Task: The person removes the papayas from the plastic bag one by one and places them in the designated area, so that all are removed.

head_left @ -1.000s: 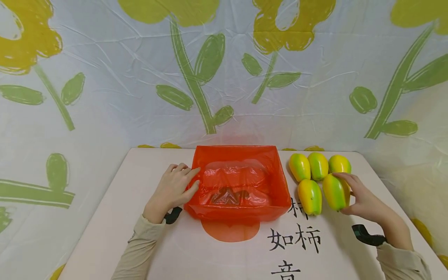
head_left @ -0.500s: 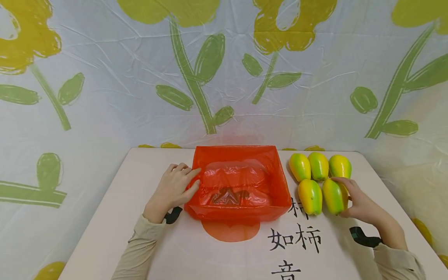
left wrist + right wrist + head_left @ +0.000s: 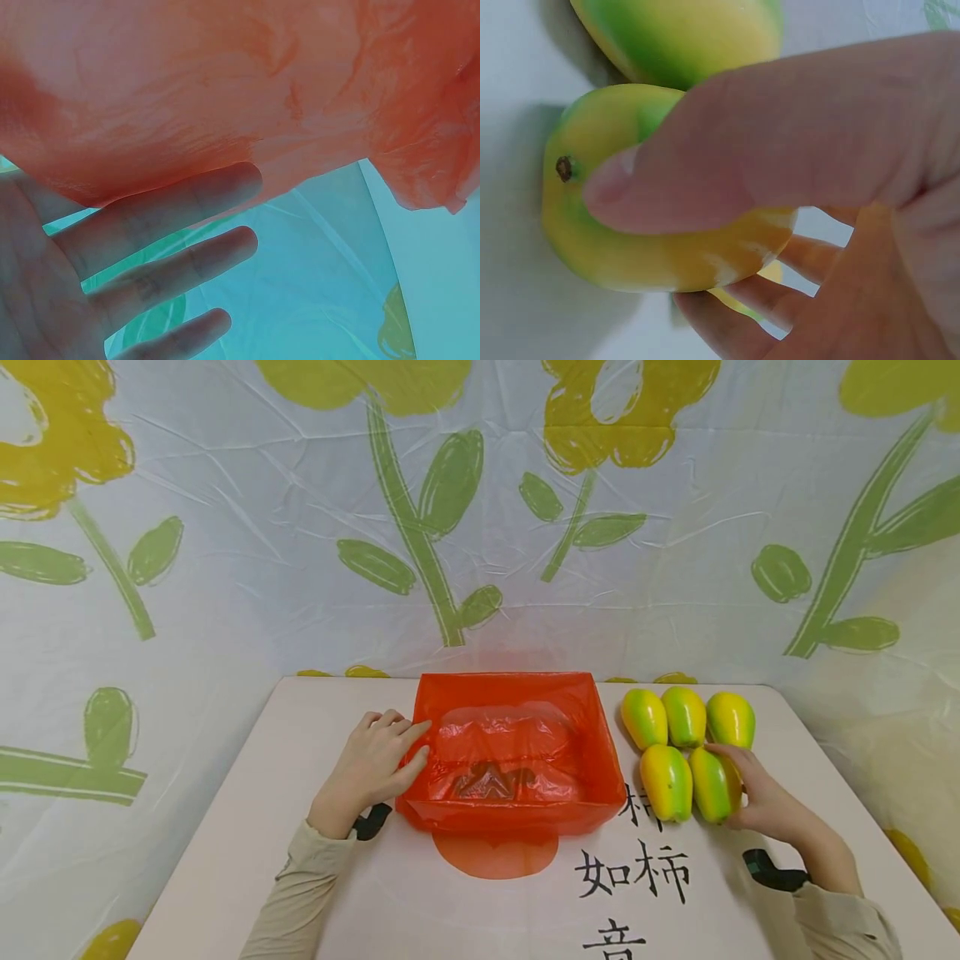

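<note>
My right hand (image 3: 765, 797) grips a yellow-green mango (image 3: 711, 785) at the front right of a small group. In the right wrist view the thumb lies across this mango (image 3: 607, 259) near its dark stem spot, with the fingers curled round its other side. A red plastic bag (image 3: 510, 817), spread open like a box, stands mid-table. My left hand (image 3: 375, 760) is at its left edge, forefinger and thumb over the rim. In the left wrist view straight fingers (image 3: 180, 262) lie along the red plastic (image 3: 247, 90).
Beside the held mango is another mango (image 3: 666, 783), and behind stand several more, including a back-right mango (image 3: 731, 720). Black characters (image 3: 630, 870) and an orange print mark the pale table (image 3: 420, 910). A flowered cloth (image 3: 285, 527) hangs behind.
My right hand has lowered the mango and moved it slightly left and nearer, up beside its front-row neighbour. The left hand and the red bag have stayed put.
</note>
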Demonstrator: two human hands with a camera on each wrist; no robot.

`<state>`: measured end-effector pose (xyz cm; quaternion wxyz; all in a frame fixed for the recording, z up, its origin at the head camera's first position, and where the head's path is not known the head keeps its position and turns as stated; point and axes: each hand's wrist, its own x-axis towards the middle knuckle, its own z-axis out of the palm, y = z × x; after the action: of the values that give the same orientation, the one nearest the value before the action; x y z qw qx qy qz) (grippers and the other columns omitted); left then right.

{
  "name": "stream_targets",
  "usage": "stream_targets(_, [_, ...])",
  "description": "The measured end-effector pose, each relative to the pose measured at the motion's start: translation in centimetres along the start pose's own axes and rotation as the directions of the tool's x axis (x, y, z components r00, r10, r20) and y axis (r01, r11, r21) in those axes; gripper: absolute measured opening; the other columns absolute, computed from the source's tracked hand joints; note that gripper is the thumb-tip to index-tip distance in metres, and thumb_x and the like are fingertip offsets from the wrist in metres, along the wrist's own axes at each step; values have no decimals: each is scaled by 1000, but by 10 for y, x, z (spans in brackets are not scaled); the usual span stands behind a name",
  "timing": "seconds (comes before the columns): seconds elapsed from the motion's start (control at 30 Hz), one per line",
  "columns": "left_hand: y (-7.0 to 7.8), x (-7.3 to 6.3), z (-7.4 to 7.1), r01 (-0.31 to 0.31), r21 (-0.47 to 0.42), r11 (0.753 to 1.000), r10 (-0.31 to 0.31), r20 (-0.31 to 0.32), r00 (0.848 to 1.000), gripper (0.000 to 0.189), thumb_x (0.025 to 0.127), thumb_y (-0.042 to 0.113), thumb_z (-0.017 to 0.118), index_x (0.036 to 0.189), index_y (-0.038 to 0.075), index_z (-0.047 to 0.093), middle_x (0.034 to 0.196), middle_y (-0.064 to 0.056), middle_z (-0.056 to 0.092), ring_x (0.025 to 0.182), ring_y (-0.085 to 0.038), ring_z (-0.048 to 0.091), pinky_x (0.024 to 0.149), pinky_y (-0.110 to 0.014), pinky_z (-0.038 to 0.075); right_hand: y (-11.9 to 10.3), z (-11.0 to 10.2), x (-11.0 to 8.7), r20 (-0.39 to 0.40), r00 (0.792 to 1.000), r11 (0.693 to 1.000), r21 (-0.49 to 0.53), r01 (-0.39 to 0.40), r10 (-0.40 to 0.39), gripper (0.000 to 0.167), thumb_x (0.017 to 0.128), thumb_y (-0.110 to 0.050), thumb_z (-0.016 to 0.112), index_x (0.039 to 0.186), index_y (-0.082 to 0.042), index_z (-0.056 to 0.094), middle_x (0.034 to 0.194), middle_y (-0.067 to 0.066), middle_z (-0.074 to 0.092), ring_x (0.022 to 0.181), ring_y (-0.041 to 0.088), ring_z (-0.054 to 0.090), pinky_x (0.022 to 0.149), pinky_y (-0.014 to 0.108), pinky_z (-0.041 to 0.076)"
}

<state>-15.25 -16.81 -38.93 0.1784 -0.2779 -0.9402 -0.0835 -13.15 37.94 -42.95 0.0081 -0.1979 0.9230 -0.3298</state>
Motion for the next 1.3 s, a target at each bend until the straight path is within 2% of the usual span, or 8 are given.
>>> stream_targets(0.33, [-1,0,0,3,5,1000,-3,4,1000,40,92,30,55,121,7,71,102,-9,72,101,-29,58,92,-49,44,3,4,1,10,1000,999,40,-30,30,107,49,6,74,145,7,26,141,32,24,114,46,29,85,76,31])
stream_targets(0.6, [-4,3,0,0,-1,1000,0,9,1000,40,93,31,54,121,8,71,102,-8,72,101,-28,58,92,-49,44,-2,3,2,20,998,996,71,-56,55,107,50,4,73,146,7,25,143,33,21,118,49,25,86,82,26])
stream_targets(0.8, [-7,5,-1,-2,-10,1000,2,11,1000,40,93,31,55,122,8,71,102,-8,72,101,-28,58,92,-49,44,-5,3,2,3,999,997,62,-35,35,105,51,6,74,145,6,27,143,31,24,120,48,25,86,82,27])
stream_targets(0.9, [-6,5,-1,-6,-10,1000,7,4,1000,40,93,31,55,121,8,71,101,-8,72,100,-28,58,92,-48,44,-5,2,1,-11,1000,998,62,-19,19,102,52,6,75,144,6,30,143,34,23,124,53,22,88,84,21])
stream_targets(1.03, [-6,5,0,-16,-5,1000,16,-12,1000,39,93,30,55,121,8,71,100,-8,72,99,-28,59,91,-48,44,-9,-2,0,0,999,998,50,-40,40,101,54,4,75,144,5,30,147,40,17,128,63,15,88,86,14])
stream_targets(1.17, [-6,5,0,-18,-5,1000,18,-20,1000,39,93,30,54,121,9,71,99,-8,72,98,-28,59,90,-48,44,-16,-8,-1,16,998,998,2,-62,62,102,56,2,77,146,-1,29,150,41,10,127,68,13,82,88,18])
stream_targets(1.3, [-7,4,0,-16,-3,1000,16,-21,1000,39,94,30,55,122,9,71,100,-8,72,99,-28,59,90,-48,44,-24,-14,-1,7,999,999,-22,-35,35,102,58,3,78,147,-5,30,151,38,9,127,69,11,78,89,19])
